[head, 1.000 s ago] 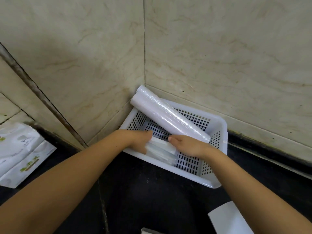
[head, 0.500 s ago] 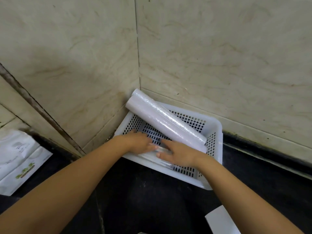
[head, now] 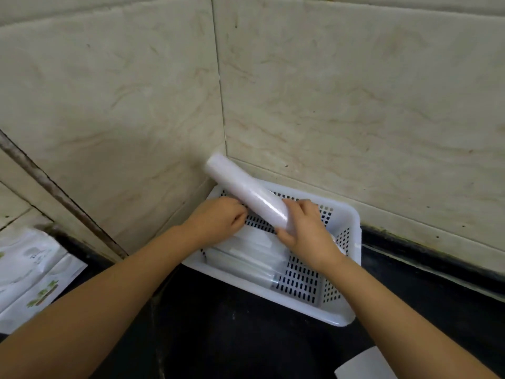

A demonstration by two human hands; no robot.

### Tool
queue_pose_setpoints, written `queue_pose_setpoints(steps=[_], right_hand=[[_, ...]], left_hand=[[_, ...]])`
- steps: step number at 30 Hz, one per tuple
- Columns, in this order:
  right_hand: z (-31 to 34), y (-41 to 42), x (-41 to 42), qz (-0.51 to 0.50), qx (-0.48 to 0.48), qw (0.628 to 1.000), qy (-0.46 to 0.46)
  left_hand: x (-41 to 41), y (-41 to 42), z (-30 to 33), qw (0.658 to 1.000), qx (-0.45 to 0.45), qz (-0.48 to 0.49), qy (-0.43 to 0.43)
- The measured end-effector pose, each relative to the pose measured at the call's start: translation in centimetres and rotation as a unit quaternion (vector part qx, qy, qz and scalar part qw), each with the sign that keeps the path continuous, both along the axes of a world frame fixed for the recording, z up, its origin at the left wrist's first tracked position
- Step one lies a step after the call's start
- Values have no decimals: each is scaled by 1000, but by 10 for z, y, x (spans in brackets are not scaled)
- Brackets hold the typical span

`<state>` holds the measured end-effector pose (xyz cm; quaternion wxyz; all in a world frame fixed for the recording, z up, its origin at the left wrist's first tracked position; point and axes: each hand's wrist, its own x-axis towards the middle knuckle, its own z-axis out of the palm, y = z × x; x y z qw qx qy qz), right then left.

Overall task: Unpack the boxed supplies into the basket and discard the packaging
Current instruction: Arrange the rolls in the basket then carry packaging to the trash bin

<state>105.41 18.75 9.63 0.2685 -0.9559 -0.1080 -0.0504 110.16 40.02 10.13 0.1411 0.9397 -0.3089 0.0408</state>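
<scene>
A white perforated basket [head: 347,272] sits on the dark counter in the corner of the tiled walls. A white plastic-wrapped roll [head: 243,191] slants over the basket, its upper end sticking out toward the wall corner. My right hand [head: 306,232] is wrapped around the roll's lower end. My left hand [head: 218,220] hovers at the basket's left wall, fingers curled beside the roll; whether it grips anything is unclear. Clear flat packets [head: 246,255] lie in the basket's near left part.
White printed pouches [head: 30,272] lie on the counter at the far left. A white sheet or box corner [head: 366,365] shows at the bottom right. Marble-patterned walls close off the back and left.
Both hands left the flat packets in the basket. My right hand moved up and took hold of the roll's lower end; the roll now tilts more steeply.
</scene>
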Motion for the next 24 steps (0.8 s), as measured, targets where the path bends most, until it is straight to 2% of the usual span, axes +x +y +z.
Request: queue_pose_setpoints(steps=[3, 9, 14, 17, 21, 24], right_hand=[[26, -19, 7, -32, 68, 997, -30], [37, -28, 35, -54, 42, 998, 2], [9, -17, 41, -16, 17, 1000, 20], [-12, -11, 38, -9, -40, 999, 23], [-26, -5, 33, -27, -110, 993, 31], [-14, -7, 29, -42, -105, 992, 58]], left_hand=[[10, -19, -2, 992, 0, -42, -119], [23, -55, -22, 988, 143, 23, -60], [-15, -40, -26, 978, 134, 53, -151], [-34, -28, -28, 975, 118, 49, -182], [-42, -23, -25, 977, 116, 50, -174], [-41, -22, -23, 989, 111, 39, -90]])
